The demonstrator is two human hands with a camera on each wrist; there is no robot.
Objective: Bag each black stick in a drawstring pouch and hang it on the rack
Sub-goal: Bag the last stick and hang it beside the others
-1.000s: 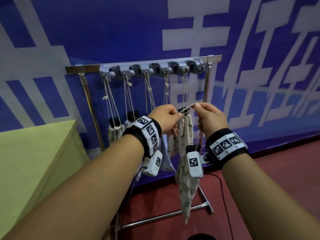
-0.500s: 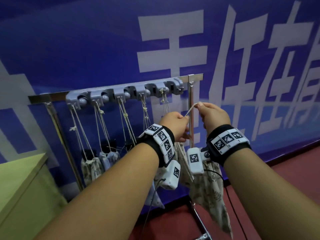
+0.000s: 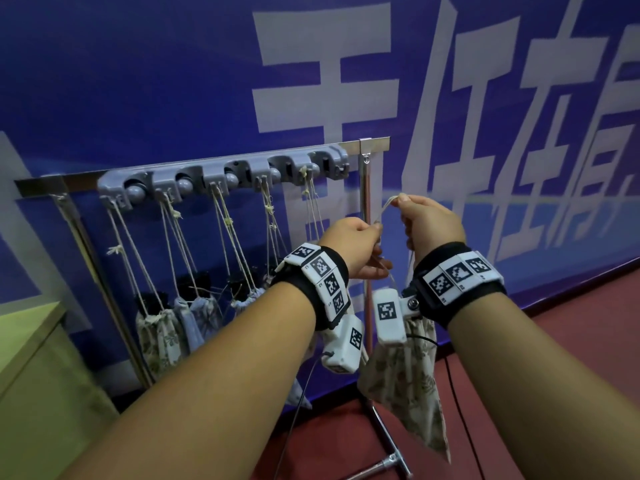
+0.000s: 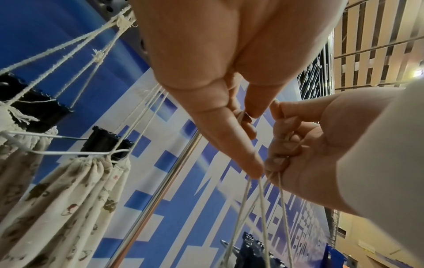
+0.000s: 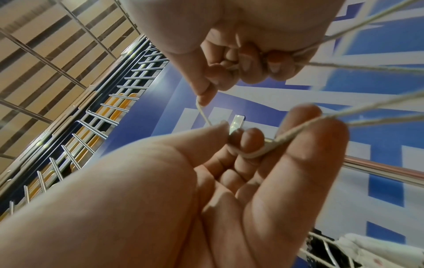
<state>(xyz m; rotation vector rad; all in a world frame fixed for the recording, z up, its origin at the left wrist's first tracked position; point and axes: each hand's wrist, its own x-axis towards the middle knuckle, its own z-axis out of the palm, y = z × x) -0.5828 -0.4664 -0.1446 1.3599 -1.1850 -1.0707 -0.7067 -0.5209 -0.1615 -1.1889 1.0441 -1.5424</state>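
A floral drawstring pouch (image 3: 405,382) hangs under my wrists by its cream cord (image 3: 386,207). My left hand (image 3: 356,244) pinches the cord between thumb and fingers (image 4: 243,116). My right hand (image 3: 426,223) grips the strands in a fist (image 5: 241,67), with its index finger and thumb pinching a loop held up. A black stick's top (image 4: 252,252) shows just below the hands. The hands are at the right end of the rack (image 3: 365,188), below its grey hook strip (image 3: 221,171). Several filled pouches (image 3: 156,337) hang from the hooks.
The end hook (image 3: 332,162) at the strip's right carries nothing. A yellow-green table (image 3: 31,358) stands at the left. Behind the rack is a blue banner wall (image 3: 173,81). The rack's foot (image 3: 391,460) lies on the red floor (image 3: 571,341).
Both hands have carried the pouch to the right along the rack, from in front of the hanging pouches to its right post. My right hand now holds the cord loop higher.
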